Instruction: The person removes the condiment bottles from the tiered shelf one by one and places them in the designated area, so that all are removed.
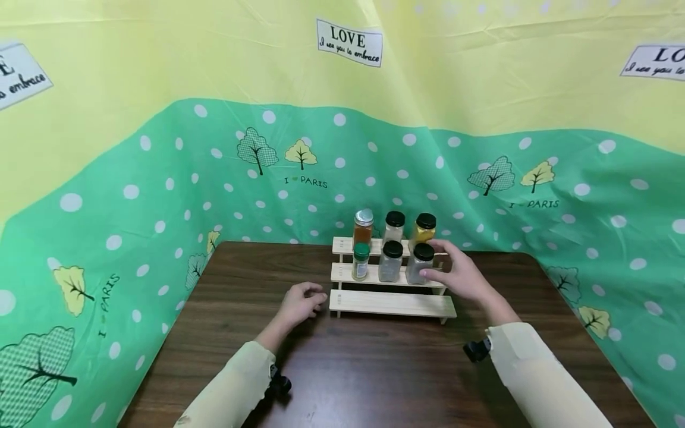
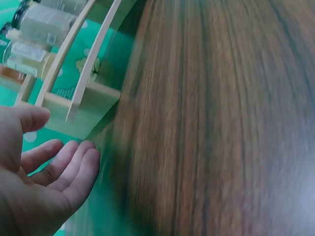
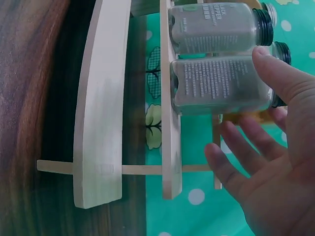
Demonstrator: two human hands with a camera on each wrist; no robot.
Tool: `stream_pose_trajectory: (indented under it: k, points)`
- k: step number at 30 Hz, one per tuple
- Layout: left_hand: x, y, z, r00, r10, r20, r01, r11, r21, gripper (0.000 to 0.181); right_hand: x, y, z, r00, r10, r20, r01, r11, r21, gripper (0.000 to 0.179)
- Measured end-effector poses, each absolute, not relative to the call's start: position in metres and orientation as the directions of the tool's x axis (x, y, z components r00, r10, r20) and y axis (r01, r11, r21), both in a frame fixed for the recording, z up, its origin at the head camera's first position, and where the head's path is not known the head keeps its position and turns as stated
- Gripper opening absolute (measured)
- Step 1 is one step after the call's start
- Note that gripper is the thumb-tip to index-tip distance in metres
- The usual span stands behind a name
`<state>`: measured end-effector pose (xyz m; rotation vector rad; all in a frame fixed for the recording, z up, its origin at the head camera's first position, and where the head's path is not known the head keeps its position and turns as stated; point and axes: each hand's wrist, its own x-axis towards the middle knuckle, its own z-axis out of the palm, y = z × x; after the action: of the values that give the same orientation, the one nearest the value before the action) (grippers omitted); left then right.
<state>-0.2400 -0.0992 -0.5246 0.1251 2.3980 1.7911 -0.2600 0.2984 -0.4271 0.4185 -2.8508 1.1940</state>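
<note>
- Top step [image 1: 342, 245]: silver-lid jar [image 1: 363, 235], white jar [image 1: 393, 233] and yellow jar [image 1: 423, 235] stand upright; this row looks done.
- Middle step [image 1: 341, 273]: green-lid jar [image 1: 360, 270], centre grey jar [image 1: 390, 270] and right grey jar [image 1: 417, 271] stand upright; this row looks all but done.
- Right hand [image 1: 461, 276]: thumb and fingers spread around the right grey jar, not gripping; contact I cannot tell.
- Left hand [image 1: 299, 304]: holds nothing, fingers loosely bent, just beside the bottom step [image 1: 393, 303].
- No jar stands on the bottom step; whether any is left for it, I cannot tell.
</note>
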Motion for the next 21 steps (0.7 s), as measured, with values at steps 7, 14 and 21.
stream_pose_trajectory:
  k: [7,14,21]
  points:
    - [-0.235,-0.086,-0.523,-0.975,0.199,-0.095,-0.057,0.192,0.980,0.035,-0.263,0.297,-0.428,-0.967,-0.231,0.108,-0.241,0.687,-0.686,0.083]
    - [-0.237,-0.081,-0.526,-0.979,0.169,-0.112,-0.083,0.173,0.981,0.035,-0.265,0.297,-0.429,-0.967,-0.226,0.114,-0.240,0.674,-0.699,0.075]
    - [-0.237,-0.080,-0.524,-0.982,0.155,-0.111,-0.088,0.145,0.985,0.036,-0.266,0.298,-0.431,-0.964,-0.228,0.137,-0.256,0.657,-0.709,0.071]
